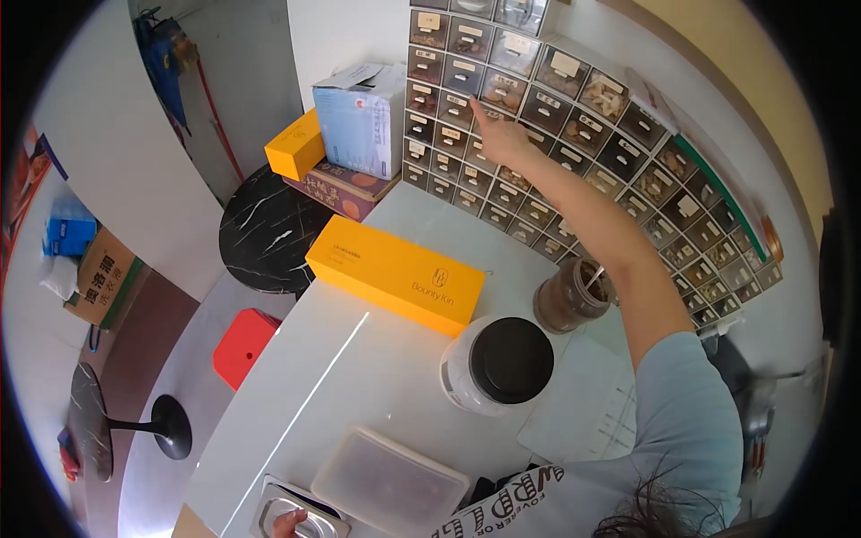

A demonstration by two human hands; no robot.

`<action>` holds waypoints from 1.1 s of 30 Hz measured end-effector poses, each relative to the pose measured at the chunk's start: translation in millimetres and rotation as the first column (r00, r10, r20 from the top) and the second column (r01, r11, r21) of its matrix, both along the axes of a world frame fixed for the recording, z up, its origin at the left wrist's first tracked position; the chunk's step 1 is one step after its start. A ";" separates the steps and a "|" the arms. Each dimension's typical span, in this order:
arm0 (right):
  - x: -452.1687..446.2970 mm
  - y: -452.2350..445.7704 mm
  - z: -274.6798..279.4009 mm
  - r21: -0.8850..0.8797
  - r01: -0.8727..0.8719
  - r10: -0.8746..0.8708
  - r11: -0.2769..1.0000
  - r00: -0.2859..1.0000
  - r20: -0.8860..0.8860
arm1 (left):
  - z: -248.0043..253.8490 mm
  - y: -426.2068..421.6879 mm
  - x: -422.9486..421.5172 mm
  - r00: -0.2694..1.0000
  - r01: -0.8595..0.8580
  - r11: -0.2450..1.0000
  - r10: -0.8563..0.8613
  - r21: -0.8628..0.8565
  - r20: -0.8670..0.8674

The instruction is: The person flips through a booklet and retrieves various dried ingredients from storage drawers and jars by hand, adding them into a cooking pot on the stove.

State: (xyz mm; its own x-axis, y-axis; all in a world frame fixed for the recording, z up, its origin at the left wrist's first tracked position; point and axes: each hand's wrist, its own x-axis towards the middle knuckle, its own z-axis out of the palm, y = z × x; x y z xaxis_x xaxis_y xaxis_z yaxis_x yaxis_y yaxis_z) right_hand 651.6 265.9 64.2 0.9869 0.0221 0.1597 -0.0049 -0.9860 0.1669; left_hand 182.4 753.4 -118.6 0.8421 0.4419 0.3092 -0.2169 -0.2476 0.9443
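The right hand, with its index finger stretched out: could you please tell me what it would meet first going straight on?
Most likely the front of a small drawer in the cabinet, just beyond the right hand's fingertip; depth is unclear, so it may already be touching.

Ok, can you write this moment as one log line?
right hand: pointing at drawers | left hand: at metal container | long yellow box: on table
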 end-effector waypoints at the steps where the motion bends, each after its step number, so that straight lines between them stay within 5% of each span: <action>1: 2.2 -2.3 -1.5 0.007 0.001 -0.001 1.000 1.000 0.006 | 3.6 0.0 1.3 1.000 0.005 1.000 -0.005 0.009 0.010; 8: 4.5 14.7 12.4 0.002 -0.099 0.098 0.995 0.984 0.149 | 32.4 0.5 3.9 0.998 0.018 0.996 -0.024 0.089 0.066; 11: 32.8 18.1 24.5 0.018 -0.126 0.107 0.992 0.897 0.430 | 41.6 -2.9 3.9 0.996 0.018 0.993 -0.028 0.116 0.088; 13: 56.4 18.4 21.8 -0.288 -0.128 0.268 0.949 0.808 0.525 | 45.9 -4.2 8.9 0.993 0.017 0.991 -0.032 0.130 0.114; 25: 54.4 46.2 40.8 -0.375 -0.223 0.394 0.900 0.784 0.479 | 46.8 -16.1 14.7 0.987 0.046 0.989 -0.067 0.142 0.146; 31: -2.5 45.9 76.6 -0.129 -0.140 0.182 0.982 0.890 0.419 | 56.7 -34.1 -0.7 0.988 0.072 0.988 -0.089 0.140 0.123; 33: 35.3 5.0 59.5 0.081 -0.316 0.247 0.945 0.856 0.455 | 66.1 -37.4 -9.0 0.988 0.078 0.985 -0.097 0.155 0.118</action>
State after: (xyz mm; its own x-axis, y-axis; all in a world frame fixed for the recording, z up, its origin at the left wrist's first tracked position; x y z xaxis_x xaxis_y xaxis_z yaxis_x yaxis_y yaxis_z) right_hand 686.9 270.9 123.7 0.7720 0.2303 0.5925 0.2388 -0.9689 0.0654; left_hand 173.4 716.0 -52.4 0.8260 0.3091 0.4714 -0.3580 -0.3583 0.8622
